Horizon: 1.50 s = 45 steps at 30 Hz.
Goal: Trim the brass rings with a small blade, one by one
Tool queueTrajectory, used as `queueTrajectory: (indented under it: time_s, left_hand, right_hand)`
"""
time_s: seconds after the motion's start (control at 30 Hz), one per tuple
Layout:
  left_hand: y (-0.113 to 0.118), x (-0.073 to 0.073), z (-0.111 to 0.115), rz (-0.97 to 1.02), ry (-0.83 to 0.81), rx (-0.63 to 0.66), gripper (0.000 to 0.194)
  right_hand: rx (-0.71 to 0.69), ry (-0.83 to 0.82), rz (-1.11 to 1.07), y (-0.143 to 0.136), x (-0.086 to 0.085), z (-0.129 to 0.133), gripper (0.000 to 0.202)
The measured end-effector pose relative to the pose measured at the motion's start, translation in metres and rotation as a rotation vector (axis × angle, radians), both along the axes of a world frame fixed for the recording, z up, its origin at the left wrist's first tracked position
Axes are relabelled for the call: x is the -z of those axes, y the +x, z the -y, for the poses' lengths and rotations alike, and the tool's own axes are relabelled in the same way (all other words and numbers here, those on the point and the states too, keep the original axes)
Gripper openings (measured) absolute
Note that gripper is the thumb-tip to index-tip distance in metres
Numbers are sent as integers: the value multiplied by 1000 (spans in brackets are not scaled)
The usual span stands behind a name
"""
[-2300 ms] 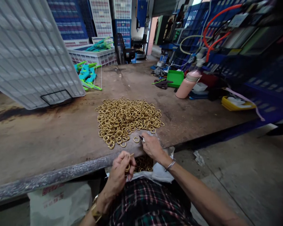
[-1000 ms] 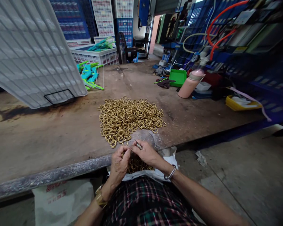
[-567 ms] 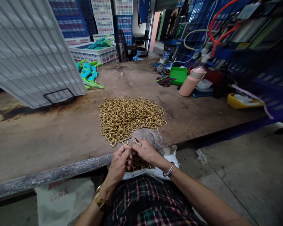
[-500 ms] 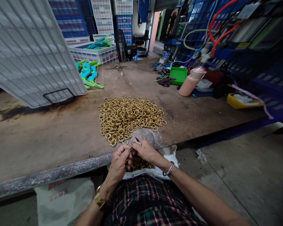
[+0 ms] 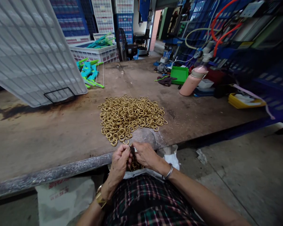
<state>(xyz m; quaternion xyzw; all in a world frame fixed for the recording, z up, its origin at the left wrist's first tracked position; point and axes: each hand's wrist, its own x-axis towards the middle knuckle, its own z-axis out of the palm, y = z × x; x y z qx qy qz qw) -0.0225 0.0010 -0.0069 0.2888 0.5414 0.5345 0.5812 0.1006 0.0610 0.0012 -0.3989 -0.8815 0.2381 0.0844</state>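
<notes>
My left hand (image 5: 119, 159) is closed in a pinch, thumb against forefinger, on what looks like a gold-coloured ring, mostly hidden by the fingers. Close beside it, my right hand (image 5: 146, 154) is curled with its back up; the small pointed blade it held is now covered by the fingers. Both hands are at the table edge, above an open white bag (image 5: 141, 172) on the lap with more dark gold rings (image 5: 136, 166) in it. Just beyond the fingertips, a wide heap of gold-coloured rings (image 5: 129, 114) lies on the table (image 5: 68, 135).
A large white ribbed crate (image 5: 44, 56) stands at the left, with teal and green plastic toy parts (image 5: 88, 73) beside it. Toward the right are a pink bottle (image 5: 191, 83), a green tray (image 5: 179, 75) and a yellow tray (image 5: 245, 102). A printed sack (image 5: 66, 197) hangs below the table edge.
My right hand has turned over, fingers forward and down, so the blade tip that stuck up has gone out of sight. My left hand keeps its pinch in nearly the same place.
</notes>
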Motion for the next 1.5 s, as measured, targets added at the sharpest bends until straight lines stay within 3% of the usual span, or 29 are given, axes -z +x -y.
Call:
queueTrajectory:
  time_s: [0.23,0.43,0.6,0.83,1.03,1.3,1.5]
  left_hand:
    - [-1,-2,3,-7,3,-4,31]
    - [4,-10,15,183,55,130,25]
    - [6,-11,11,371,-48,56,30]
    - [-7,-9,7,553,-105,-2,23]
    - [-15,-2,2,741,-124,-45,21]
    - [-20,-8,-12,554,-75,-59,25]
    - [-12,-9,-27,299,4,-134,27]
  right_hand:
    - [26,7,192,-6,-3,-1,25]
    - [226,51,296,-5,0,-30,28]
    - [163,105,139,-12,8,-39,22]
    - [162,129,206,-23,8,-38,21]
    - [146,95,134,-17,11,-45,22]
    - [233,-235,-398,-2,8,-54,17]
    - [151,-382,-526,9,1,-47,13]
